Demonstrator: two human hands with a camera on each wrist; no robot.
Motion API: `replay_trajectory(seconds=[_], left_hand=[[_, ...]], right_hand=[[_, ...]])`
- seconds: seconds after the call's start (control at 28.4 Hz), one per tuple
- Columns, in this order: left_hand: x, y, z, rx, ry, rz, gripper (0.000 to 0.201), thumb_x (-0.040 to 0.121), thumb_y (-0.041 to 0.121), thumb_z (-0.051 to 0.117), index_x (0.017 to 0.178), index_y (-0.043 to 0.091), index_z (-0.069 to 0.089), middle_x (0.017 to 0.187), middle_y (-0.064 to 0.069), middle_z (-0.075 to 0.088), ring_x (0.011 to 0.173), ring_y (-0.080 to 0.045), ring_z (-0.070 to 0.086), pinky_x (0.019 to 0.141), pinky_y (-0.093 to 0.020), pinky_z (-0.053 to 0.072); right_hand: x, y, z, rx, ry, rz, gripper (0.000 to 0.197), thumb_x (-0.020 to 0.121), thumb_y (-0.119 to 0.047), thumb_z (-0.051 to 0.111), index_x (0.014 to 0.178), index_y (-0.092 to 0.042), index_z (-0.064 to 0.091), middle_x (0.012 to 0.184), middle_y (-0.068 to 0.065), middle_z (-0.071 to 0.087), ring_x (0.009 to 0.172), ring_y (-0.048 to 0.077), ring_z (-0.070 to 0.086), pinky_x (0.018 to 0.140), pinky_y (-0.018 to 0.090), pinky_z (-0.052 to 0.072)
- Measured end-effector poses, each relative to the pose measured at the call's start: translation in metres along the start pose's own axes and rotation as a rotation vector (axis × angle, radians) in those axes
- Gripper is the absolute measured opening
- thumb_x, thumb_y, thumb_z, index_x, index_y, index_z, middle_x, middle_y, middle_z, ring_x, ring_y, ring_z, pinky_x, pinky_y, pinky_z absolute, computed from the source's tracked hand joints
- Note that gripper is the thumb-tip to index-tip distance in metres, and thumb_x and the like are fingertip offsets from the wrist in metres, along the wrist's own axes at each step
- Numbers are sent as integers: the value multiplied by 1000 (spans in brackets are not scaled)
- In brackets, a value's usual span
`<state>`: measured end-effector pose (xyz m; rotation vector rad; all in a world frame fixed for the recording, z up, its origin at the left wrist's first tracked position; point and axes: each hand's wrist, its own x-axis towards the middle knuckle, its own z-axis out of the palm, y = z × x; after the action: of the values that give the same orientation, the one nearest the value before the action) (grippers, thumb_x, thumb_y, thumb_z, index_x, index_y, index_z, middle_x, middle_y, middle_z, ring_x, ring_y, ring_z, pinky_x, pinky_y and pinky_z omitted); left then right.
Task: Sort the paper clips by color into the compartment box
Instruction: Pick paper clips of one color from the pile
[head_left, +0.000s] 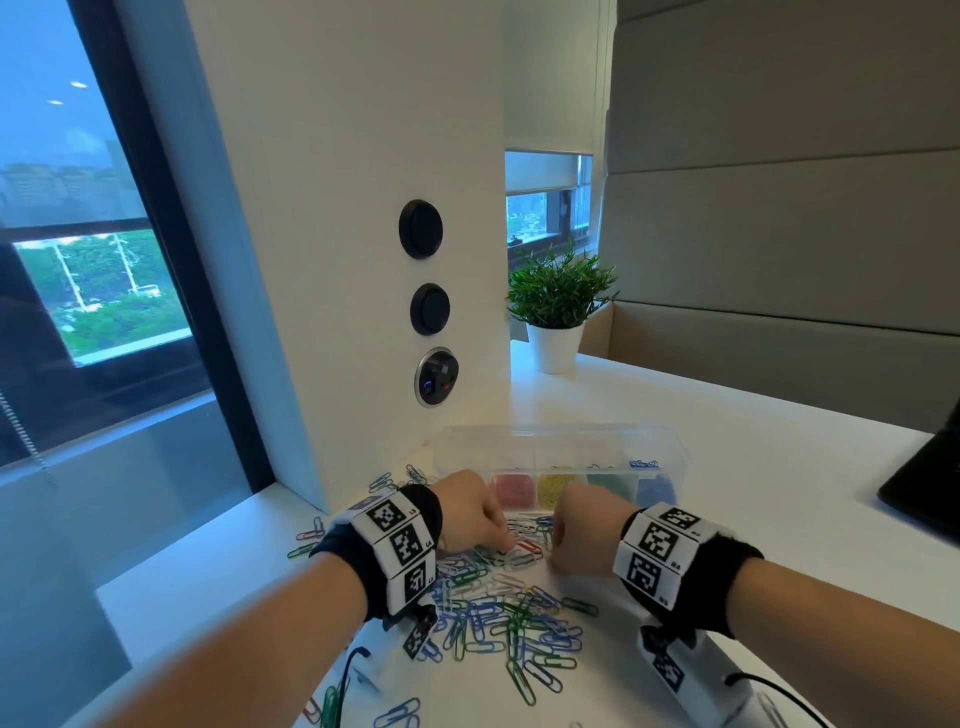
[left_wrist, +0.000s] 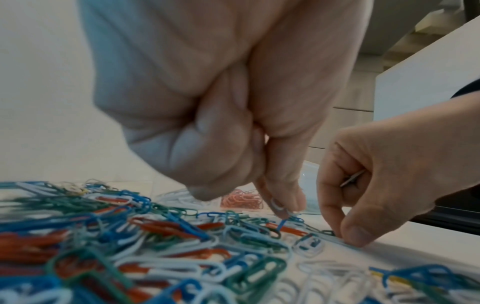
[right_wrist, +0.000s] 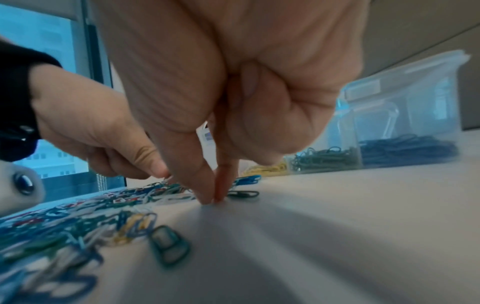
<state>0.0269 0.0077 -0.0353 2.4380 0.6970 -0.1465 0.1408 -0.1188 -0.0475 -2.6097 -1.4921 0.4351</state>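
White desk (head_left: 727, 441) by a window, clear compartment box (head_left: 563, 470) at the far side already holding red, yellow, green and blue lots, and the loose heap of paper clips (head_left: 498, 608) spread near us between both wrists. These look light, springy, slick wire that tangles, so I'd pinch one by a free end loop and lift it clear. Left hand (left_wrist: 228, 107) pinches a blue clip (left_wrist: 283, 223) over the heap; right hand (right_wrist: 233, 92) presses thumb and forefinger tips to the desk, but what they hold is hidden.
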Motion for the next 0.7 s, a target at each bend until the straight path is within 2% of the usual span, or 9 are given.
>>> replay_trajectory(seconds=[0.07, 0.14, 0.25, 0.32, 0.39, 0.46, 0.56, 0.63, 0.7], left_hand=[[1, -1, -1, -20, 2, 20, 16, 84, 25, 75, 93, 11, 78, 84, -1, 73, 83, -19, 67, 80, -31, 55], [0, -1, -2, -26, 5, 34, 15, 85, 22, 74, 93, 11, 78, 81, 1, 71, 75, -14, 64, 76, -27, 54], [1, 1, -4, -27, 4, 31, 17, 86, 22, 73, 96, 9, 78, 79, -1, 70, 70, -11, 58, 75, -29, 53], [1, 3, -4, -21, 11, 29, 19, 88, 22, 71, 99, 8, 77, 73, 5, 66, 64, -6, 55, 66, -23, 51], [0, 5, -3, -6, 18, 33, 19, 88, 20, 70, 101, 7, 76, 67, 11, 62, 56, 1, 52, 56, -13, 43], [-1, 6, -2, 1, 14, 45, 16, 86, 16, 72, 98, 6, 77, 68, 8, 65, 50, 4, 54, 50, -10, 42], [-3, 7, 1, 80, -1, 60, 12, 83, 15, 74, 92, 8, 79, 82, -1, 74, 62, 0, 59, 61, -15, 50], [-3, 7, 4, 137, -21, 69, 11, 81, 16, 76, 88, 9, 79, 84, -1, 73, 68, -5, 60, 66, -21, 53], [-4, 10, 7, 196, -29, 79, 12, 79, 18, 77, 89, 11, 78, 88, 0, 73, 69, -5, 58, 67, -20, 52]], right_hand=[[0, 2, -2, -21, -34, 1, 7, 85, -15, 63, 86, -10, 68, 72, 4, 60, 74, 20, 60, 66, 26, 50], [-1, 6, -3, -27, -44, 16, 11, 86, -11, 59, 76, -12, 64, 64, 1, 53, 70, 19, 56, 63, 24, 46], [0, 12, -1, 8, -20, 29, 14, 84, -14, 60, 72, -12, 67, 71, 1, 63, 71, 17, 62, 63, 24, 51], [-1, 14, 0, 36, 7, 12, 12, 81, -22, 67, 79, -12, 73, 78, 2, 69, 76, 17, 66, 67, 26, 56], [-2, 12, 0, 29, 12, -13, 15, 79, -25, 72, 85, -11, 75, 83, 3, 73, 79, 17, 68, 67, 26, 56], [-1, 11, 1, 9, -15, -18, 14, 83, -21, 70, 91, -10, 74, 89, 4, 73, 82, 18, 68, 67, 25, 54], [-2, 11, 2, -14, -23, -9, 14, 85, -19, 65, 96, -12, 71, 93, 4, 70, 86, 19, 67, 74, 27, 56], [-4, 12, 3, -34, -33, 1, 16, 85, -21, 63, 97, -13, 70, 96, 4, 70, 89, 19, 67, 79, 29, 57], [-7, 13, 4, -42, -40, 9, 13, 83, -24, 64, 93, -16, 68, 94, 2, 69, 89, 18, 67, 81, 30, 58]])
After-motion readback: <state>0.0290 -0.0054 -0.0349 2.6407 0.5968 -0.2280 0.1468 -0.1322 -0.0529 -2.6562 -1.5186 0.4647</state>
